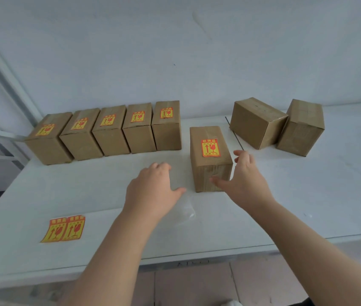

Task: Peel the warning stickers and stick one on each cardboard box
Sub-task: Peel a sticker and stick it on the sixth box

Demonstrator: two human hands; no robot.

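Observation:
A cardboard box [208, 171] stands at the table's middle with a red and yellow warning sticker [210, 147] on its top. My right hand [243, 180] is spread beside its right side, thumb across the front face, holding nothing. My left hand [153, 188] is open just left of the box, above the table, not touching it. A row of several stickered boxes [108, 131] lines the back left. Two plain boxes [256, 122] [301, 129] sit at the back right. A strip of two unpeeled stickers [64, 229] lies near the front left.
The white table [307, 195] runs to a front edge with tiled floor below. A clear plastic film [186, 212] lies on the table under my left wrist. A white wall stands behind the boxes and a white frame rises at the far left.

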